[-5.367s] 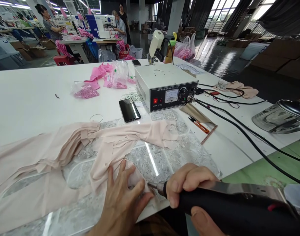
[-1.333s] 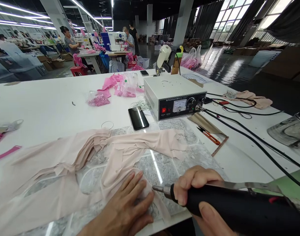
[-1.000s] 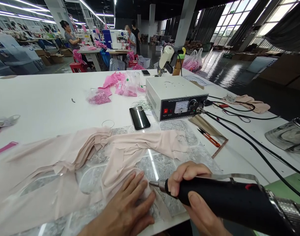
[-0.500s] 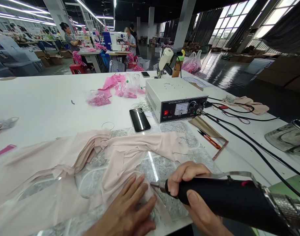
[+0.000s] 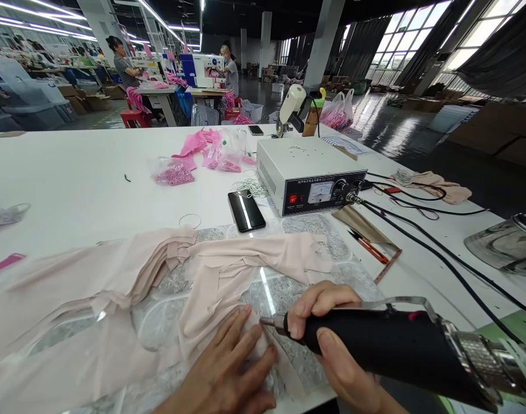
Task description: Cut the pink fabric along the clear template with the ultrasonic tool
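Observation:
My left hand (image 5: pixel 234 365) lies flat with its fingers spread, pressing on a pale pink fabric piece (image 5: pixel 204 310). In my right hand (image 5: pixel 331 339) is a thick black handheld ultrasonic welding tool (image 5: pixel 387 345), its fingers wrapped round the front of the body. The tool's narrow metal tip (image 5: pixel 269 322) points left, at the fabric edge close to my left fingertips; whether it touches cannot be made out. To the left, several layers of the same pale fabric (image 5: pixel 103 264) are stacked. Under the cloth lies a clear sheet over a grey patterned surface (image 5: pixel 303 351).
A white control box (image 5: pixel 312 172) with cables (image 5: pixel 418 236) running right stands behind the fabric. Nearby are a phone (image 5: pixel 246 211), orange-handled thread snips (image 5: pixel 370 248), bags of pink pieces (image 5: pixel 174 172) and a metal canister (image 5: pixel 504 244). People work at sewing machines (image 5: pixel 206 69) beyond.
The tool and my right hand have shifted slightly left, bringing the tip a little further along the fabric edge. My left hand stays nearly in place.

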Demonstrator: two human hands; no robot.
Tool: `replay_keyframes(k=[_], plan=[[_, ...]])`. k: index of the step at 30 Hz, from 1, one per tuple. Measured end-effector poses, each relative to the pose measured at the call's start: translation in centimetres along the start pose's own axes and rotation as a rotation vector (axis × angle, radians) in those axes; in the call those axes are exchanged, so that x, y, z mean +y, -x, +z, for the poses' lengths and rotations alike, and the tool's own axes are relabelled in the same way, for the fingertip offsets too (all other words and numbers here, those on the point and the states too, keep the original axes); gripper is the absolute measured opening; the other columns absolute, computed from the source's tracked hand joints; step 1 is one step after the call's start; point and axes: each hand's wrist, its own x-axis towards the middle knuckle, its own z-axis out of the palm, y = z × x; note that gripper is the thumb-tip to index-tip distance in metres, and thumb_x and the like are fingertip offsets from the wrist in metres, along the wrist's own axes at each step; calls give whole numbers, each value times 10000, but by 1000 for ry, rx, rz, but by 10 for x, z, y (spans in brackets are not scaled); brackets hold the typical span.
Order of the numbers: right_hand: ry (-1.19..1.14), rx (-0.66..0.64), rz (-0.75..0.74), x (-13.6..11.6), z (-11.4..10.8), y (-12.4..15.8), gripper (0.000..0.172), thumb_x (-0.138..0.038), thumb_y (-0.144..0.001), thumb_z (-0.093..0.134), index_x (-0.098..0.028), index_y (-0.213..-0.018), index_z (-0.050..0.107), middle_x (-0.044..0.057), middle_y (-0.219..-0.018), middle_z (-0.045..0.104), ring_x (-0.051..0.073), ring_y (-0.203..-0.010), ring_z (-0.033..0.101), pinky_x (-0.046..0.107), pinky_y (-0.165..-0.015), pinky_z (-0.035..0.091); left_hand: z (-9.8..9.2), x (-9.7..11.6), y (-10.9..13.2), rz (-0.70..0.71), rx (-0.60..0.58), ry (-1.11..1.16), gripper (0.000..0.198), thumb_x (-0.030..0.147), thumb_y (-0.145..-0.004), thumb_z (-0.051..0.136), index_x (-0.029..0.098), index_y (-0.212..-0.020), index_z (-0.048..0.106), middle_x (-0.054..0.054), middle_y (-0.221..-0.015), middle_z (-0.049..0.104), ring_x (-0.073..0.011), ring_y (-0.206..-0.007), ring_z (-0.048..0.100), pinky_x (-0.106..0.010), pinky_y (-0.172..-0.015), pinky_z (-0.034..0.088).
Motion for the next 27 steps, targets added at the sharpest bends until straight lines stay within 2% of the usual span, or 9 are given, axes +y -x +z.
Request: replay_keyframes(k=[7, 12, 15, 22, 25, 27], plan=[[-68, -22, 28, 4, -4, 1, 93, -287, -928, 520, -260, -1008, 481, -3, -894, 517, 122, -702, 583, 325, -665, 501, -1, 2, 1, -4, 0, -5, 399, 435, -910, 619, 195, -1228, 608, -128, -1243, 584, -380, -1392, 330, -548, -1069, 425], [-89, -16, 36, 7, 1, 1, 89, -274, -930, 521, -259, -1009, 483, -3, -916, 514, 115, -702, 584, 326, -675, 499, -6, 2, -2, 8, -74, -5, 448, 412, -877, 671, 190, -1255, 580, -139, -1241, 578, -392, -1383, 346, -567, -1043, 447], [-97, 10, 28, 8, 4, 0, 80, -293, -931, 524, -256, -994, 491, -6, -910, 515, 110, -681, 583, 321, -667, 500, -7, 2, -2, 15, -78, -11, 476, 418, -852, 699, 184, -1249, 581, -142, -1229, 580, -399, -1374, 360, -573, -1044, 443], [-109, 13, 2, 16, 6, -1, 76, -280, -915, 550, -253, -971, 506, -1, -898, 538, 116, -653, 604, 321, -639, 515, 4, -3, 1, 59, 10, -55, 458, 467, -873, 658, 189, -1231, 594, -139, -1211, 590, -389, -1354, 393, -541, -1051, 443], [-163, 90, -25, 14, 6, -5, 96, -297, -886, 585, -247, -945, 529, -7, -866, 544, 113, -624, 598, 308, -610, 511, 6, -4, 1, 51, 91, -61, 425, 477, -886, 632, 189, -1197, 615, -129, -1176, 613, -373, -1334, 425, -532, -1060, 436], [-207, 183, -47, 5, 3, -5, 99, -305, -861, 597, -237, -917, 551, -8, -846, 542, 110, -597, 594, 299, -584, 512, 3, -3, 1, 47, 93, -61, 439, 487, -874, 645, 195, -1201, 614, -125, -1168, 625, -356, -1322, 446, -509, -1060, 445]])
